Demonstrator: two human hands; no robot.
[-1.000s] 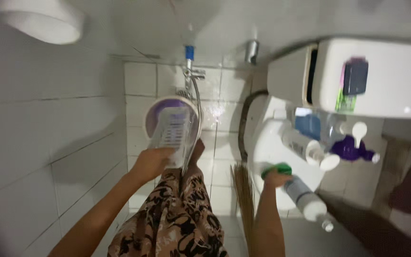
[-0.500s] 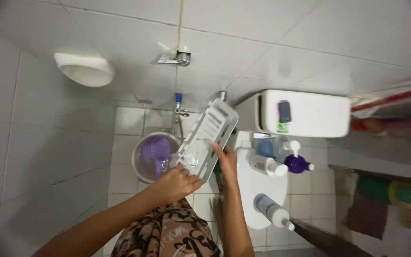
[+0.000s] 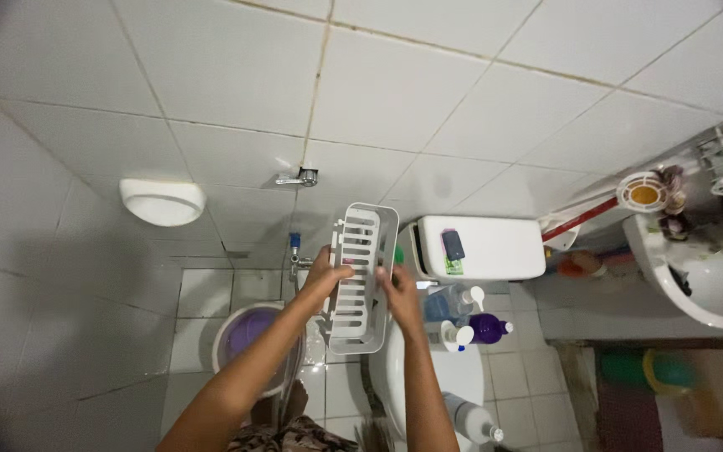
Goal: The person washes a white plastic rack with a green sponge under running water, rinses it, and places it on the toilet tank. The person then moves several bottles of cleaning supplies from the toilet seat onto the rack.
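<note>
While both hands grip it, left hand (image 3: 325,274) and right hand (image 3: 400,295) clamp the white slotted rack (image 3: 360,280) upright.

left hand (image 3: 325,274): arm stretched forward and up, fingers curled in a grip | right hand (image 3: 400,295): forearm raised alongside, fingers closed in a grip, just beside the left

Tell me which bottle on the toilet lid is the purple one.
The squat purple pump bottle, rightmost of the cluster beside the cistern; the bottles around it are white or blue.

Wall ahead bare, cistern (image 3: 483,248) rt — blocks
</note>
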